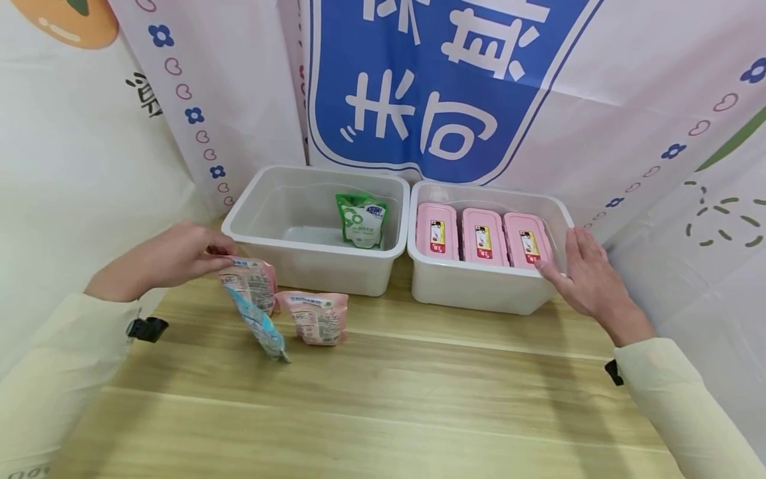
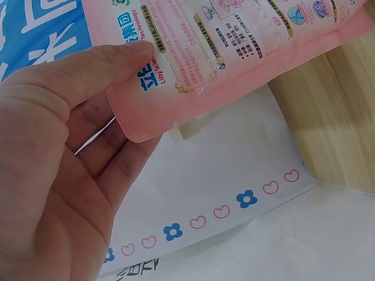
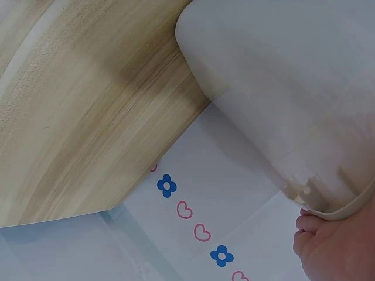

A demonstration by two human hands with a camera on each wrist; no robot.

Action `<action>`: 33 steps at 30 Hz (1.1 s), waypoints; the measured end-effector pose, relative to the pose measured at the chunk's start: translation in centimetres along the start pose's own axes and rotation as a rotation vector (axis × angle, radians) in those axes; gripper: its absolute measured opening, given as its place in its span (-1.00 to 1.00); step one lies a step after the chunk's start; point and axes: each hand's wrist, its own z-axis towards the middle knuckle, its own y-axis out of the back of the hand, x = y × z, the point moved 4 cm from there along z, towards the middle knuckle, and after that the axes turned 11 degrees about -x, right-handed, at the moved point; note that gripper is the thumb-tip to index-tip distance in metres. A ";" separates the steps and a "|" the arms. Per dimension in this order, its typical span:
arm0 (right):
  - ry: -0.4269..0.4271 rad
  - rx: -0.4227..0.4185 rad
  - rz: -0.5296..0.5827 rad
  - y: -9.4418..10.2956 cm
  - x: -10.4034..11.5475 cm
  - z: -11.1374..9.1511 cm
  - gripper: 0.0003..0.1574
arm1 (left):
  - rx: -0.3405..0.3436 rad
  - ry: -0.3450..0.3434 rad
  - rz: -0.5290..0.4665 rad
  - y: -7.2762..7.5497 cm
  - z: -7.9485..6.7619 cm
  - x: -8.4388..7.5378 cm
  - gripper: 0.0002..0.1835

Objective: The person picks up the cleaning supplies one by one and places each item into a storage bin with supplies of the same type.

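Note:
My left hand [image 1: 173, 259] pinches the top corner of a pink printed pouch [image 1: 254, 283] between thumb and fingers. In the left wrist view, the thumb lies across the front of this pouch [image 2: 228, 52]. A light-blue pouch [image 1: 260, 326] leans at a slant just in front of it. Beside these, a second pink pouch [image 1: 317, 319] stands on the table. My right hand [image 1: 592, 279] holds the front right corner of the right white bin [image 1: 479, 289], thumb at the front rim and fingers along the outer side. Three pink lidded boxes [image 1: 483, 236] stand in that bin.
The left white bin [image 1: 323, 266] touches the right one and contains a green-and-white pouch [image 1: 363, 223] near its right wall. Both bins stand at the back of the wooden table [image 1: 389, 412]. Printed cloth [image 1: 251, 86] hangs behind and at the sides.

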 end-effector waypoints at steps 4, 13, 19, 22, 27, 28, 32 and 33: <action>-0.002 0.003 -0.001 0.0 0.0 0.1 0.29 | -0.004 -0.010 0.003 0.4 0.1 -0.1 -0.86; -0.009 0.005 0.000 0.0 0.0 0.0 0.29 | 0.038 0.015 -0.010 1.4 1.1 -0.7 -0.94; -0.016 0.020 -0.004 0.1 0.2 0.1 0.31 | 0.060 0.021 0.007 2.3 1.7 -1.3 -0.89; -0.023 0.027 -0.011 0.2 0.1 0.1 0.32 | 0.061 0.021 0.013 2.9 2.2 -1.7 -0.88; -0.021 0.023 -0.011 0.2 0.0 0.1 0.31 | 0.076 0.031 0.007 4.0 3.0 -2.3 -0.87; -0.020 0.022 -0.011 0.2 0.0 0.1 0.31 | 0.079 0.030 0.006 4.2 3.1 -2.5 -0.86; -0.018 0.024 -0.015 0.1 0.0 0.0 0.30 | 0.093 0.037 0.021 5.0 3.6 -3.1 -0.88; -0.016 0.026 -0.017 0.1 0.0 0.0 0.30 | 0.095 0.040 0.032 5.3 3.7 -3.2 -0.87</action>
